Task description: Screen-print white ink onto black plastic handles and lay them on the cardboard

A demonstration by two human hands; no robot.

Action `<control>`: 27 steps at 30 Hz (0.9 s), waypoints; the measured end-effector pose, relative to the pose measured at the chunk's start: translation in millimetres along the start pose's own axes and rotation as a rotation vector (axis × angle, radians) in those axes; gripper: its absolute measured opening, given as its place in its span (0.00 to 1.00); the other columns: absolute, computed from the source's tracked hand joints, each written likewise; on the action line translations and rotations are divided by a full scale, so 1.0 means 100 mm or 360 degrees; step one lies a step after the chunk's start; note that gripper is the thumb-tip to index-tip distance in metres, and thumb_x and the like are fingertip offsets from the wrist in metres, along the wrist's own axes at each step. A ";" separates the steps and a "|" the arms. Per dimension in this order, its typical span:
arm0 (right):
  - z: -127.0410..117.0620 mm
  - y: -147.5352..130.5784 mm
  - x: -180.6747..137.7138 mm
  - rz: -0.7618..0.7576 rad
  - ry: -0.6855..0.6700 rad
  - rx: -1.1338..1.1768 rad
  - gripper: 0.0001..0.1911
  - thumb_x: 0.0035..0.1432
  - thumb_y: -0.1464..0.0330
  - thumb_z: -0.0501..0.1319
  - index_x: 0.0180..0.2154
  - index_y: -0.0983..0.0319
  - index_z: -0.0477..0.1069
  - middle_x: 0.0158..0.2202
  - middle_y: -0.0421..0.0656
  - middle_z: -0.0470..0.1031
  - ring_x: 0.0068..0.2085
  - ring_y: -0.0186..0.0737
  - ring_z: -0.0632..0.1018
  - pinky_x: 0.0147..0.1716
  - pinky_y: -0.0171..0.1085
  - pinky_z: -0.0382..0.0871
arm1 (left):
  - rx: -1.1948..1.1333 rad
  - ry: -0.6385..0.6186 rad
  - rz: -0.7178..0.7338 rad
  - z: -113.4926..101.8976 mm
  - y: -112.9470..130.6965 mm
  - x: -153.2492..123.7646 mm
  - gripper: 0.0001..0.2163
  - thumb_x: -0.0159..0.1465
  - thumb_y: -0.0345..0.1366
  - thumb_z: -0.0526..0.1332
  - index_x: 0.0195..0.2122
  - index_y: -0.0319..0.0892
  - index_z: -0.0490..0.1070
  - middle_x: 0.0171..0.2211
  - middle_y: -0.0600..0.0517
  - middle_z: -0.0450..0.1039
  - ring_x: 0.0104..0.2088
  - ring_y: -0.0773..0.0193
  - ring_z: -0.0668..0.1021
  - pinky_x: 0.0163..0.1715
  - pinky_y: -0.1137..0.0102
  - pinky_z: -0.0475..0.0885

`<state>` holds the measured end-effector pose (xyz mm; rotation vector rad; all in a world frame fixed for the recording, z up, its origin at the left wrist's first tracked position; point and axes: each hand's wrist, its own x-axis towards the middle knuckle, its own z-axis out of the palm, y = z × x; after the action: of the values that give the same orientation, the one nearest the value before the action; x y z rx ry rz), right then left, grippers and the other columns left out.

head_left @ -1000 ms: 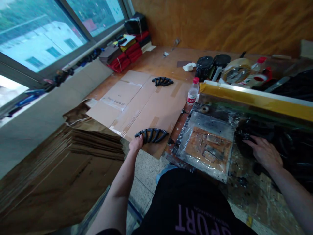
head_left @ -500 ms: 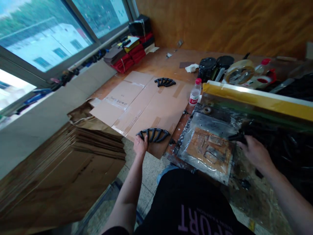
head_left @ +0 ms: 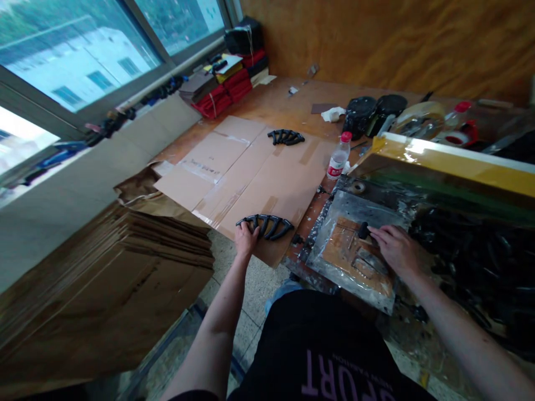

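Note:
On the near edge of a flattened cardboard sheet (head_left: 276,184), a fan-like row of black curved pieces (head_left: 273,226) lies under my left hand (head_left: 246,239). My left fingers are closed on the row's left end. My right hand (head_left: 397,248) pinches a small black piece with a wide end (head_left: 363,230). It hangs over a brown pad (head_left: 340,248) on a plastic-covered plate (head_left: 320,253). Farther back on the cardboard sits a second row of black curved pieces (head_left: 286,137).
A red-capped bottle (head_left: 338,159) stands behind the plate. To the right lies a dark heap of black pieces (head_left: 472,262). Black tubs (head_left: 359,114) and tape rolls (head_left: 420,120) are at the back. Stacked cardboard (head_left: 125,278) stands at the left, below the window ledge.
My right hand has moved left from the heap's edge to above the brown pad, carrying the black piece. My left hand stays at the near row.

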<state>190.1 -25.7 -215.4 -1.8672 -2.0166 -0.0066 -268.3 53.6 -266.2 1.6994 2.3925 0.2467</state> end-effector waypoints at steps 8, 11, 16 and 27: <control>0.16 -0.02 0.09 -0.0024 -0.0077 0.0030 0.16 0.65 0.64 0.53 0.42 0.56 0.79 0.37 0.46 0.74 0.39 0.42 0.71 0.38 0.38 0.66 | -0.0082 0.0011 0.0209 0.04 -0.11 0.13 0.20 0.62 0.51 0.57 0.47 0.41 0.66 0.45 0.43 0.68 0.45 0.52 0.75 0.45 0.63 0.70; 0.11 -0.06 0.12 -0.0052 -0.0060 -0.0082 0.15 0.64 0.65 0.54 0.42 0.57 0.79 0.39 0.46 0.75 0.41 0.43 0.71 0.40 0.40 0.67 | -0.0122 0.0015 0.0280 0.07 -0.19 0.16 0.20 0.62 0.51 0.57 0.47 0.40 0.66 0.44 0.43 0.69 0.45 0.52 0.75 0.45 0.62 0.70; 0.04 -0.64 0.31 -0.0079 0.0026 -0.0025 0.13 0.63 0.66 0.55 0.38 0.60 0.80 0.38 0.47 0.77 0.42 0.45 0.72 0.43 0.43 0.67 | -0.0188 0.0014 0.0394 0.10 -0.25 0.23 0.20 0.62 0.50 0.58 0.47 0.40 0.67 0.43 0.43 0.68 0.44 0.53 0.75 0.46 0.62 0.71; 0.80 -2.49 0.89 -0.0169 -0.1086 0.0015 0.19 0.68 0.62 0.47 0.47 0.57 0.76 0.36 0.47 0.79 0.43 0.45 0.73 0.42 0.40 0.61 | -0.0325 0.0067 0.0461 0.03 -0.33 0.11 0.23 0.62 0.49 0.58 0.54 0.41 0.67 0.50 0.40 0.65 0.51 0.50 0.71 0.50 0.58 0.70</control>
<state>-74.0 52.5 -200.0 -1.9181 -2.5289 0.6961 -301.6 53.6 -278.3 1.9509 2.0573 0.5545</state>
